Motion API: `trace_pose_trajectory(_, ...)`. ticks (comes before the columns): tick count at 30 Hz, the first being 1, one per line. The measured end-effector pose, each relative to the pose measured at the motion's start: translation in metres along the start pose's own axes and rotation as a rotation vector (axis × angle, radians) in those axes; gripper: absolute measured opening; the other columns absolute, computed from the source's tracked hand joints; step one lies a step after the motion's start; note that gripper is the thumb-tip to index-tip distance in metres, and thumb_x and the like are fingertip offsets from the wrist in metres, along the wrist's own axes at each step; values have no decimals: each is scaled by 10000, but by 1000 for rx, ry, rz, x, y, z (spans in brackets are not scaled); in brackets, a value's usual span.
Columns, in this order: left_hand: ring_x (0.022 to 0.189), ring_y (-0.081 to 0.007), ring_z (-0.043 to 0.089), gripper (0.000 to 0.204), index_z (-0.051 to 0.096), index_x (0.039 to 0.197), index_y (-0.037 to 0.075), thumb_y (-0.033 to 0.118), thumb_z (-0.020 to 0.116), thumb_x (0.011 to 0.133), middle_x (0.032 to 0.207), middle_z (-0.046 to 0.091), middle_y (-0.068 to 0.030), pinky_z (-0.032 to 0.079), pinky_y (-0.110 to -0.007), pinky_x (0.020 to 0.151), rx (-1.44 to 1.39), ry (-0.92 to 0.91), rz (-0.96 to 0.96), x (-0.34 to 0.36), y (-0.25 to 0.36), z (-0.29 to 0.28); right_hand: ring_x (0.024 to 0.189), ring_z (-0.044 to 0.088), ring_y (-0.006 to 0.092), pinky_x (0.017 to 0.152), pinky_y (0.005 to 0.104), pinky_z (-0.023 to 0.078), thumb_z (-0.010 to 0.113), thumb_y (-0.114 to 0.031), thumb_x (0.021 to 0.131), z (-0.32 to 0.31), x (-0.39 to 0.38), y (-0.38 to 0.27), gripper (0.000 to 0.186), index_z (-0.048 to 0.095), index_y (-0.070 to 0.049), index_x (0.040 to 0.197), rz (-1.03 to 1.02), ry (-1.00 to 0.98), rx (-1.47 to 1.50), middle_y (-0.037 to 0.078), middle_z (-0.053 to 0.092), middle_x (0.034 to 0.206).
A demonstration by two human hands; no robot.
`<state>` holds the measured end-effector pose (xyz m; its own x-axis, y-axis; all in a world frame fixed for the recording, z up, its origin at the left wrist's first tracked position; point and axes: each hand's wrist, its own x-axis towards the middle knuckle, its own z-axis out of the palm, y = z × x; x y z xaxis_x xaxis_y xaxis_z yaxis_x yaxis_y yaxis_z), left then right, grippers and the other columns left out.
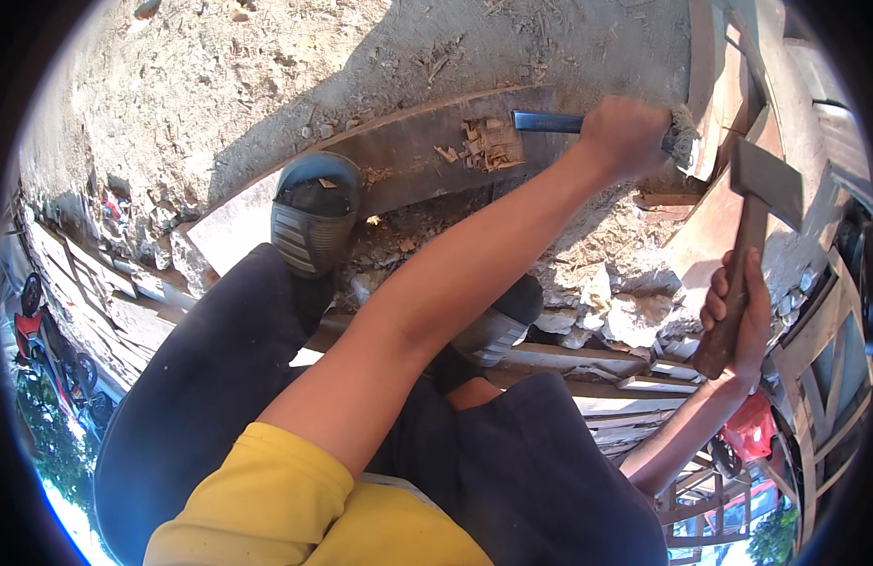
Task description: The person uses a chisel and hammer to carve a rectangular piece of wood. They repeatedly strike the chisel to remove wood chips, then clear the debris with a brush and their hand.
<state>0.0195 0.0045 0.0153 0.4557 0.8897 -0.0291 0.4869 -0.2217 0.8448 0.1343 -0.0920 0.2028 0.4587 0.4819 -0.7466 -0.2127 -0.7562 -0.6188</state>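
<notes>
My left hand [627,137] is wrapped round a chisel [548,122], its arm stretched across my body. The flat dark blade points left over a wooden plank [408,162], and a frayed butt end sticks out on the other side of the fist. Just left of and below the blade tip, a rough patch of chipped wood [491,146] shows on the plank. At the right, my right hand [749,307] grips the wooden handle of a hammer [768,184], whose blocky head is raised, apart from the chisel.
My left shoe [314,212] rests on the plank; the other shoe [502,330] is partly behind my forearm. Stones [634,321] and wood scraps lie beneath. Boards [724,94] stand at the far right, stacked slats [97,283] at the left. A red bag [749,429] is at lower right.
</notes>
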Motion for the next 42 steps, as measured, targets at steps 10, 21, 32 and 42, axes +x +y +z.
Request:
trace_pose_trajectory(10,709,-309,645,208,637,750,60,241,656,651,703,639,-155,511,-397,632,21,10,-152,0,-12,-9,451,418,78,415,216,369,534,-362,892,41,22,14,311,461,-60,904,23,-28,-135,-8,417,602)
trace_pose_trajectory(21,644,-327,621,251,612,706,45,261,666,591,649,615,-158,493,-410,603,-10,-8,-63,3,1,-7,467,387,32,378,151,297,511,-312,907,9,25,14,246,481,-70,938,69,-17,236,-22,420,643)
trace_pose_trajectory(32,545,-300,612,261,584,687,81,261,716,551,566,591,-114,486,-397,503,-172,277,89,-4,5,-17,426,406,59,337,179,361,422,-323,949,1,7,-21,284,464,-47,1003,-27,13,158,8,438,629)
trace_pose_trajectory(42,543,-305,610,267,585,687,75,259,715,544,552,581,-113,489,-395,501,-188,225,147,-9,0,-21,410,450,126,344,241,382,333,-345,972,-2,-24,-36,317,382,-38,1032,-333,-211,179,49,428,647)
